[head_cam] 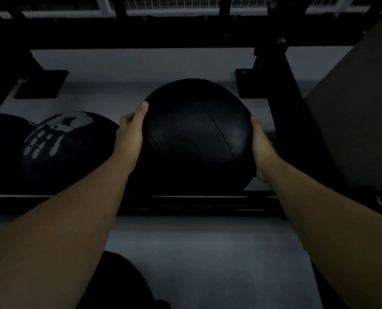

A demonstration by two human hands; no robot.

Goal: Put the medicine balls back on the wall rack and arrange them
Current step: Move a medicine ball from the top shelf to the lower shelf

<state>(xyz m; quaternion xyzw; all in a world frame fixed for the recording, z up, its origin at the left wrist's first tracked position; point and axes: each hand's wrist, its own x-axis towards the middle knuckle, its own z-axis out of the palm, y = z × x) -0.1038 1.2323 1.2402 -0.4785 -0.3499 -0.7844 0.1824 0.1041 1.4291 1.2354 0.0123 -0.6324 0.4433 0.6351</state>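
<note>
Head view. Lighting is low; detail in dark areas is limited.

The black medicine ball (196, 134) is held between both hands over the lower tier of the wall rack (185, 198). The left hand (131, 134) presses flat against the ball's left side, thumb lying up over its upper curve. The right hand (260, 148) presses against the right side, palm in contact; its fingers wrap behind the ball and are not visible. Neither hand is closed: both are spread and clamp the ball from opposite sides.

The ball's underside is hidden behind the rack's front rail, so whether it rests on the rails or hangs just above them cannot be determined. A rack upright (290, 112) stands just to the right of the ball. To the left, a second ball with a white printed logo (58, 143) sits in the same tier, near the left hand; another dark ball (0, 139) lies beyond it at the frame edge. At the bottom edge, a dark rounded object (123, 284) sits on the floor; it may be another ball, but this is not certain.

Step in hand, as judged: seating the held ball in the tier's right-end bay.

The next move calls for lowering the ball until the rails carry it, checking that it sits steady, then releasing both hands together. Closing the gap to the logo ball would complete the row.
</note>
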